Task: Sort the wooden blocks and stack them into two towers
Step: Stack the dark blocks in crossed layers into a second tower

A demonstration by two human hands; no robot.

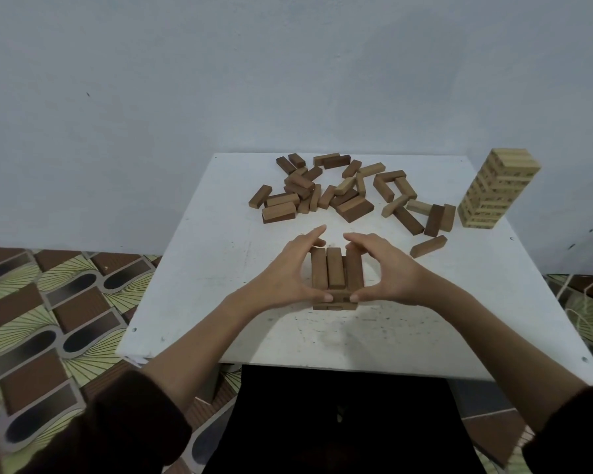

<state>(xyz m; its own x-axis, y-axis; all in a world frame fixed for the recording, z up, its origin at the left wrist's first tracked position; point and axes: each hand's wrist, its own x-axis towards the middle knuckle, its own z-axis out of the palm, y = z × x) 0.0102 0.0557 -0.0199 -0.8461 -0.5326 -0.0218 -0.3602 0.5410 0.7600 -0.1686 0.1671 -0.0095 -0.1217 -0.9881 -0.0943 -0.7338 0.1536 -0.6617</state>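
A low dark-brown block stack (335, 273) stands near the middle of the white table (220, 268), with three blocks side by side on top. My left hand (288, 271) cups its left side, thumb at the near edge, fingers stretched past the far end. My right hand (384, 268) holds the rightmost top block, fingers curled over its far end and thumb at the near edge. A tall tower of light blocks (493, 193) stands at the far right corner. A loose pile of dark and light blocks (343, 193) lies across the far half.
A single block (428, 246) lies apart to the right of my right hand. The table's far edge meets a pale wall. Patterned floor shows on both sides, and a dark shape sits below the near edge.
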